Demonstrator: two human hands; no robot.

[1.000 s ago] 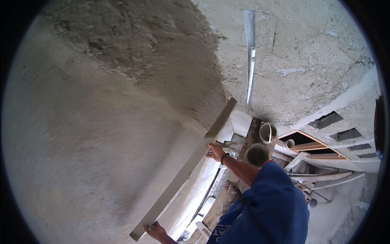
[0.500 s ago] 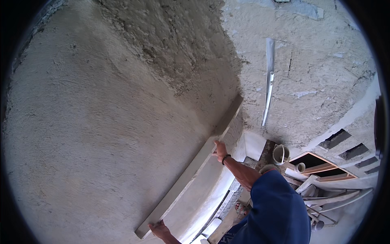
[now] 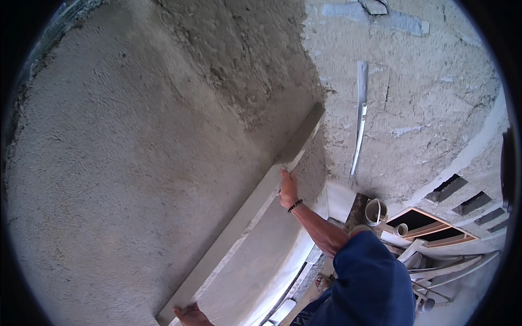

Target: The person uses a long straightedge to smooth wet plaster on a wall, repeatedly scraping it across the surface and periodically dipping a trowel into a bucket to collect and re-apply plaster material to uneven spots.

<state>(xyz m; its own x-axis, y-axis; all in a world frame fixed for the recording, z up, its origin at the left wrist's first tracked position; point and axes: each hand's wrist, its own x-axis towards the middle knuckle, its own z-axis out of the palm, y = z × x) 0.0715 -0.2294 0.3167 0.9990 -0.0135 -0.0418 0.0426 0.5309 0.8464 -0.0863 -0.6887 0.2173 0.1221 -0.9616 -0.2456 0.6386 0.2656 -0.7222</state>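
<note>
A long grey straightedge bar (image 3: 234, 228) lies diagonally against the plastered wall (image 3: 119, 163), running from the lower left toward the darker, rougher plaster (image 3: 234, 54) at the upper middle. My right hand (image 3: 288, 185), with a dark bracelet at the wrist, grips the bar above its midpoint, fingers bent over its edge. My left hand (image 3: 187, 315) grips it near the lower end, at the bottom of the picture, partly cut off.
A rough lighter wall (image 3: 413, 65) with a vertical white conduit (image 3: 359, 136) is at the upper right. Below it are a dirty plank (image 3: 356, 209), buckets (image 3: 376, 211), small openings (image 3: 447, 187), a wood-framed opening (image 3: 429, 231) and piled boards and poles (image 3: 446, 266) at the lower right.
The bar, held by both my hands, has moved up and leftward across the plaster since half a second ago. The camera's view of the walls has also shifted.
</note>
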